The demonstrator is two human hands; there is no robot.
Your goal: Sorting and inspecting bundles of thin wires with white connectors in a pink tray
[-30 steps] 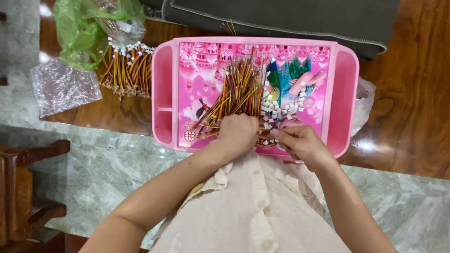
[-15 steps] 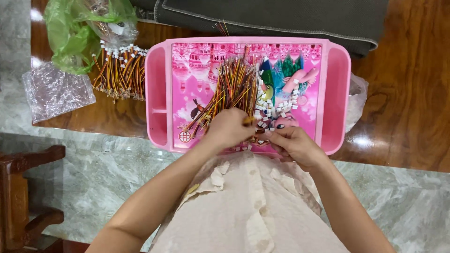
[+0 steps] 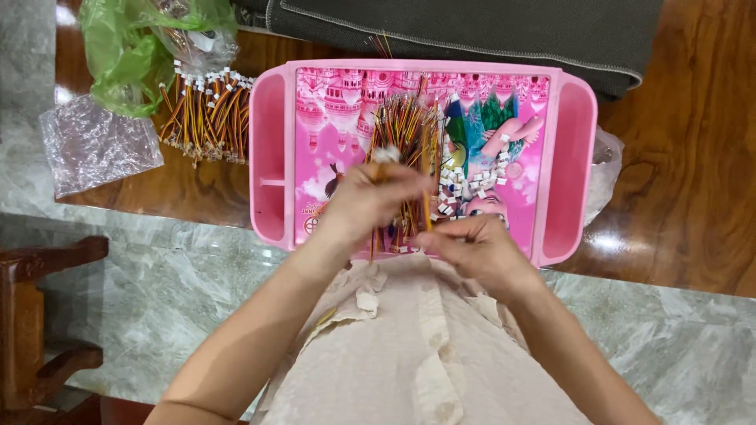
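A pink plastic tray (image 3: 568,165) with a cartoon picture lies on a wooden table. On it sits a heap of short red, yellow and black wires (image 3: 405,126) and a scatter of small white connector pieces (image 3: 471,179). My left hand (image 3: 366,201) is over the tray's near half, fingers closed around a wire with a white connector at its tip. My right hand (image 3: 476,248) is at the tray's near edge, pinching the lower end of a thin wire. The two hands are close together.
A bundle of finished wires with white connectors (image 3: 206,114) lies left of the tray, beside a green plastic bag (image 3: 126,51) and a clear bag (image 3: 94,149). A dark grey cushion (image 3: 472,31) lies behind. A wooden chair (image 3: 39,315) stands at lower left.
My left hand has lifted off the wire heap and now holds one wire with a white connector. My right hand has moved left toward it. The view has shifted slightly.
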